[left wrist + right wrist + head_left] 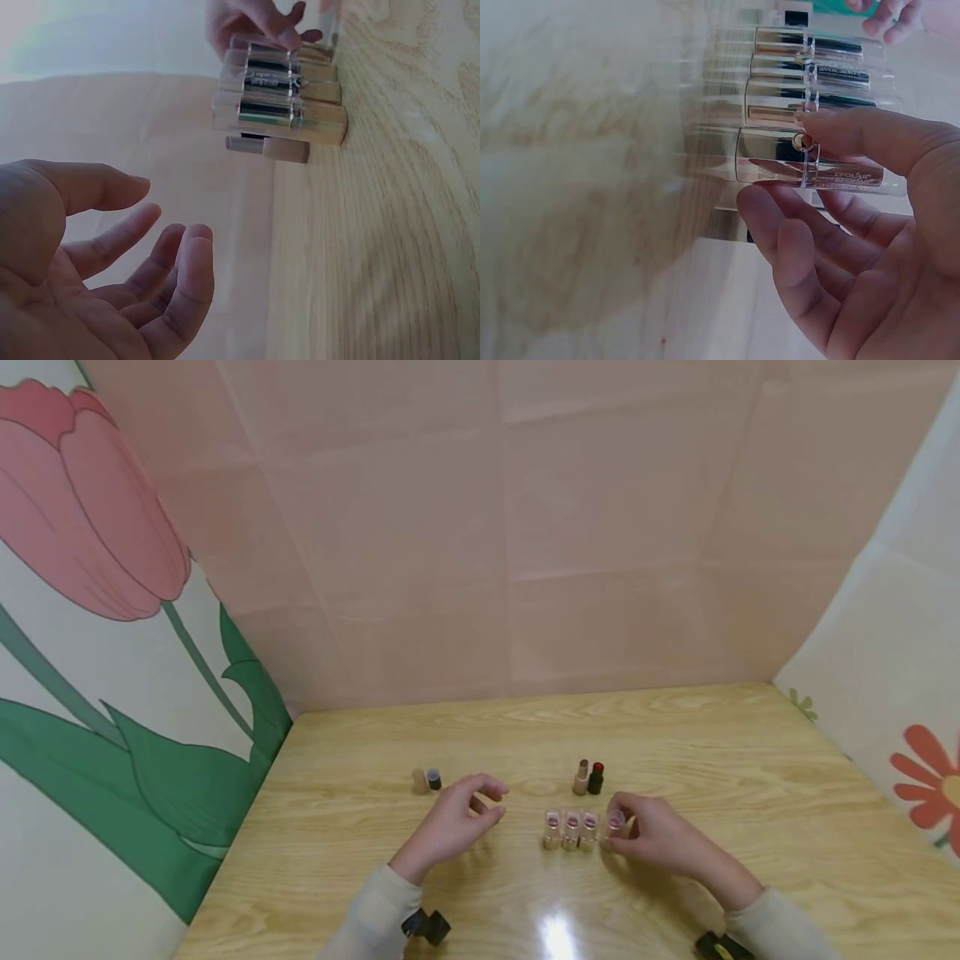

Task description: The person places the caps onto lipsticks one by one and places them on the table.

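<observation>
My right hand (660, 835) pinches a clear-capped lipstick (847, 174) with a shiny gold base between thumb and fingers. The lipstick stands upright at the right end of a row, its base at or very near the tabletop; the exact contact is unclear. Just left of it, three similar clear-capped lipsticks (572, 831) stand side by side. Over the table to the left, my left hand (457, 818) hovers with loosely bent fingers and holds nothing; the left wrist view shows a gap between its thumb and fingers. Behind the row stand a beige lipstick (581, 778) and a black lipstick with a red tip (596, 779).
Beyond my left hand, a beige cap-like piece (420, 782) and a small dark cylinder (434, 779) stand together on the wood-grain table (337, 860). A pink cloth (510, 527) hangs at the back, with flower-printed cloth (90, 827) at both sides.
</observation>
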The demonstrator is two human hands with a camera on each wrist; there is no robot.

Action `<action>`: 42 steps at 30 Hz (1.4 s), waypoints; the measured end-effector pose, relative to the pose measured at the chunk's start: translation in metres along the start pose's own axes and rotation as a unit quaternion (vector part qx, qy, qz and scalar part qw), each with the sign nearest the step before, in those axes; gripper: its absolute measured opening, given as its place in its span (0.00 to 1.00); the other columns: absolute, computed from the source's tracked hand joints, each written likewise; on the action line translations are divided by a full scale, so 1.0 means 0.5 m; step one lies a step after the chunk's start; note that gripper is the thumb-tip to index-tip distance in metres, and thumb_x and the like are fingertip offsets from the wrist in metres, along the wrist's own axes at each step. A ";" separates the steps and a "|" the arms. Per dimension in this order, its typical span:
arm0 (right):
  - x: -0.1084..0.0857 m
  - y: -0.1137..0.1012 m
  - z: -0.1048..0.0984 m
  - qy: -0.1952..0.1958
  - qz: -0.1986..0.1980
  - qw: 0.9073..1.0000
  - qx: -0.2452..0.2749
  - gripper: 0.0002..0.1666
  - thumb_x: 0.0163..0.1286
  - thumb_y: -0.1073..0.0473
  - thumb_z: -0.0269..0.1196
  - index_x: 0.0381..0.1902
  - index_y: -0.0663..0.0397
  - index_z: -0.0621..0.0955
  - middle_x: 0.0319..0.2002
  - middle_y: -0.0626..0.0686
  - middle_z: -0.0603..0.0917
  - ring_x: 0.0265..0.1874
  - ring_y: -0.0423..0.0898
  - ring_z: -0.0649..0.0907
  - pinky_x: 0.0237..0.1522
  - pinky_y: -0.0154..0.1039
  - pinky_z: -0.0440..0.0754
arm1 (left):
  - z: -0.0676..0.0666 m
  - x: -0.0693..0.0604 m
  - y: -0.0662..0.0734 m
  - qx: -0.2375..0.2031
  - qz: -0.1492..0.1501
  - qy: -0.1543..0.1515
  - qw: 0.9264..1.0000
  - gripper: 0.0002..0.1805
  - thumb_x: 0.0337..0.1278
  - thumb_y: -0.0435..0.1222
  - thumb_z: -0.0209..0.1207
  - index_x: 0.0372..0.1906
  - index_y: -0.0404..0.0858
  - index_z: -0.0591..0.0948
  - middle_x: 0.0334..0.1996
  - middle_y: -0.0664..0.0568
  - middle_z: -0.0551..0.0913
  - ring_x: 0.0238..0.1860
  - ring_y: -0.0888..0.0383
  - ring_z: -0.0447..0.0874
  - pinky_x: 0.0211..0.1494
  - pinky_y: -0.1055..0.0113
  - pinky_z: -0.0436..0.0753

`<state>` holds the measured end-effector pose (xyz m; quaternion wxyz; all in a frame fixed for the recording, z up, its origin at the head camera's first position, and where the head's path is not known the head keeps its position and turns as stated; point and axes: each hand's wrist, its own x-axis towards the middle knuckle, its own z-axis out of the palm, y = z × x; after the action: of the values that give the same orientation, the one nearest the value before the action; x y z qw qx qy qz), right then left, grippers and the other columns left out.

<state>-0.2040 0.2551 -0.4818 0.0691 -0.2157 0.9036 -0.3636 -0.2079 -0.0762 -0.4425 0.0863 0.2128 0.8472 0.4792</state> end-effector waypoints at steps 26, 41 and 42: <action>0.001 -0.002 -0.007 -0.031 0.036 0.999 -0.007 0.22 0.54 0.60 0.75 0.45 0.50 0.77 0.37 0.50 0.83 0.34 0.46 0.83 0.34 0.37 0.82 | -0.025 -0.006 -0.018 0.022 -0.073 0.011 0.997 0.24 0.69 0.39 0.60 0.65 0.37 0.71 0.33 0.53 0.85 0.33 0.47 0.85 0.30 0.63 0.80; 0.023 0.035 -0.031 0.001 0.100 0.994 0.050 0.32 0.64 0.63 0.69 0.59 0.69 0.66 0.32 0.54 0.82 0.26 0.47 0.82 0.27 0.39 0.81 | -0.061 0.016 -0.073 0.049 -0.168 0.119 0.977 0.38 0.68 0.38 0.58 0.77 0.33 0.55 0.20 0.51 0.86 0.18 0.49 0.86 0.20 0.65 0.79; 0.026 0.039 -0.031 0.002 0.102 0.993 0.062 0.33 0.65 0.63 0.68 0.60 0.69 0.65 0.32 0.55 0.82 0.26 0.48 0.82 0.26 0.39 0.81 | -0.064 0.018 -0.079 0.048 -0.172 0.120 0.977 0.38 0.69 0.37 0.58 0.76 0.34 0.55 0.19 0.50 0.85 0.17 0.50 0.85 0.20 0.65 0.80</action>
<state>-0.2265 0.2715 -0.4835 0.1169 -0.1170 0.8968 -0.4103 -0.2381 -0.1146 -0.4586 0.0549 0.0087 0.8974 0.4377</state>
